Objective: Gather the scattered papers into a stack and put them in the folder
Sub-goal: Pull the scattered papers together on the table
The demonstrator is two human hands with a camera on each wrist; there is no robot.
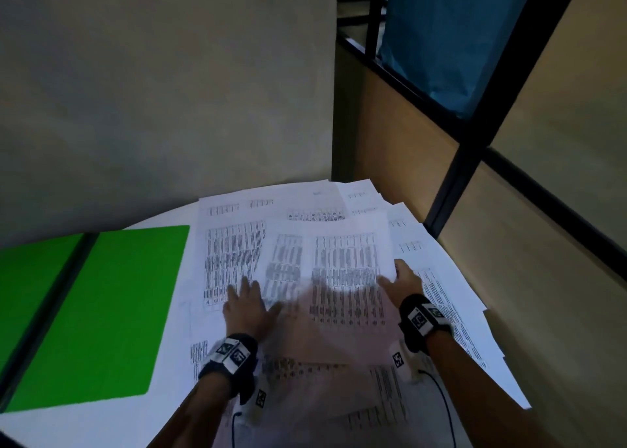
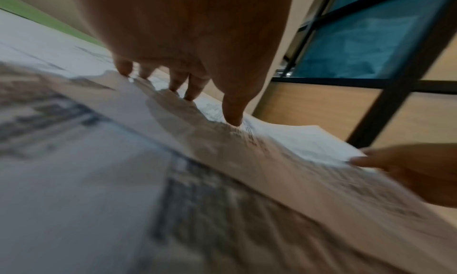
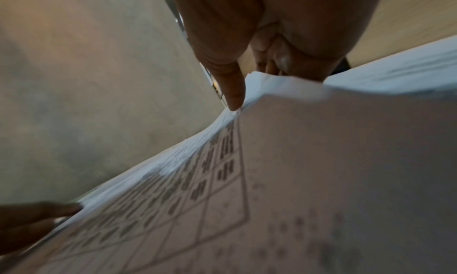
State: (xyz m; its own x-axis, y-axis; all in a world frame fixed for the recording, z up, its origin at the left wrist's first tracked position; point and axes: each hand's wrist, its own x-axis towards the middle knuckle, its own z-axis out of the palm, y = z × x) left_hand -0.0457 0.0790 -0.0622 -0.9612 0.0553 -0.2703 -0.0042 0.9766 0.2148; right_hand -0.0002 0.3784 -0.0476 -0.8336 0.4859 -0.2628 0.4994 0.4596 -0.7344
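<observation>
Several printed sheets [image 1: 339, 261] lie fanned and overlapping across the round white table [image 1: 84, 427]. An open green folder [image 1: 101, 312] lies flat to their left; its green edge [image 2: 37, 14] shows in the left wrist view. My left hand [image 1: 249, 298] rests flat on the sheets, its fingertips [image 2: 233, 120] spread and pressing on paper. My right hand [image 1: 402, 281] pinches the right edge of the top sheet [image 3: 284, 86], thumb [image 3: 230, 90] on top and fingers behind the raised edge. That edge curls up off the pile.
A plain wall [image 1: 169, 91] stands just behind the table. At the right is a wooden partition [image 1: 390, 135] with a black frame and a blue panel [image 1: 451, 40]. Some sheets [image 1: 475, 329] overhang the table's right side. Thin cables [image 1: 444, 400] trail from my wrists.
</observation>
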